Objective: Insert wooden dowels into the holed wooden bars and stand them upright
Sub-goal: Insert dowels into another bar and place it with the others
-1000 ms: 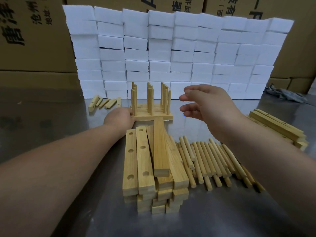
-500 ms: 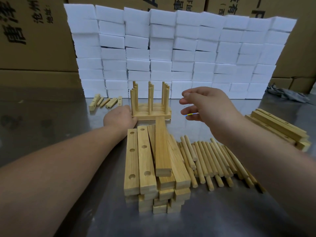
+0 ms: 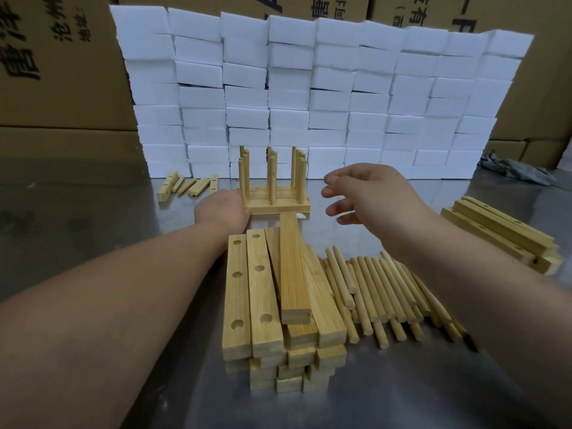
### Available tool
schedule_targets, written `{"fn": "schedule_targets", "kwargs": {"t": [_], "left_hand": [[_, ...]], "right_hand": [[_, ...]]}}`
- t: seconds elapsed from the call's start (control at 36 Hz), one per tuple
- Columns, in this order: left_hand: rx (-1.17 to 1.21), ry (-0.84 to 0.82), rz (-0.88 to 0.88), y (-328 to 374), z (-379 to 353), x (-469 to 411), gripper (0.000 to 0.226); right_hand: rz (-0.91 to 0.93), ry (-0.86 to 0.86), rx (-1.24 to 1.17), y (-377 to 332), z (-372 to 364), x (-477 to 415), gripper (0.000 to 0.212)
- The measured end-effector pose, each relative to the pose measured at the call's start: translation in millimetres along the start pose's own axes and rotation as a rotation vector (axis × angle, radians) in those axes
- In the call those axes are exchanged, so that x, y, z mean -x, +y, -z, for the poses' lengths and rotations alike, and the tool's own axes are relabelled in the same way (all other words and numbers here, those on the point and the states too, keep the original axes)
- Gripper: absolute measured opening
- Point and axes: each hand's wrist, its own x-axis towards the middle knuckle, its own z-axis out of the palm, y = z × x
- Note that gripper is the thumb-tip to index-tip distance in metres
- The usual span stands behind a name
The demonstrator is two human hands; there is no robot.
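steel table (image 3: 77, 230); white foam blocks (image 3: 340, 97), cartons (image 3: 58, 88) behind; left hand (image 3: 221, 209), fingers hidden; right hand (image 3: 368, 193) loosely spread

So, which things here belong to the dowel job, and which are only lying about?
Job: bars with upright dowels; left hand at their left end; right hand, empty; stack of holed bars; loose dowels; bar pile at right.
Lying about: white foam blocks; cardboard boxes; grey cloth.

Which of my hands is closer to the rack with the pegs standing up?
Left. The left hand is against the left end of the rack; the right hand hovers open off its right side, not touching.
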Motion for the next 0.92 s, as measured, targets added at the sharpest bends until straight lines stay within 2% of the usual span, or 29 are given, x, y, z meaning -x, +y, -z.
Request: {"fn": "schedule_targets", "kwargs": {"t": [0.11, 0.19, 0.28, 0.39, 0.47, 0.53, 0.64, 0.75, 0.92], "left_hand": [[0.021, 0.009, -0.001, 1, -2, -2, 0.025], [0.046, 0.008, 0.025, 2, 2, 0, 0.024], [0.148, 0.044, 0.112, 4, 7, 7, 0.018], [0.316, 0.089, 0.220, 2, 14, 17, 0.015], [0.504, 0.088, 0.341, -3, 19, 24, 0.026], [0.718, 0.058, 0.435, -7, 24, 28, 0.033], [1.034, -0.030, 0.528, -9, 34, 46, 0.029], [1.213, -0.114, 0.390, -7, 47, 76, 0.043], [1.211, -0.091, 0.261, 1, 59, 92, 0.044]], "right_hand": [[-0.013, -0.050, 0.098, 4, -1, 0, 0.014], [0.021, -0.079, 0.286, 7, -1, 1, 0.015], [0.056, -0.096, 0.452, 8, 0, 2, 0.019], [0.064, -0.097, 0.545, 9, 1, 1, 0.021], [0.053, -0.090, 0.597, 11, 2, -1, 0.016], [0.039, -0.095, 0.660, 13, 3, -2, 0.013], [-0.013, -0.154, 0.831, 18, 4, -3, 0.019], [-0.084, -0.213, 0.937, 25, 1, -3, 0.021], [-0.130, -0.229, 1.022, 34, 1, -1, 0.025]]}}
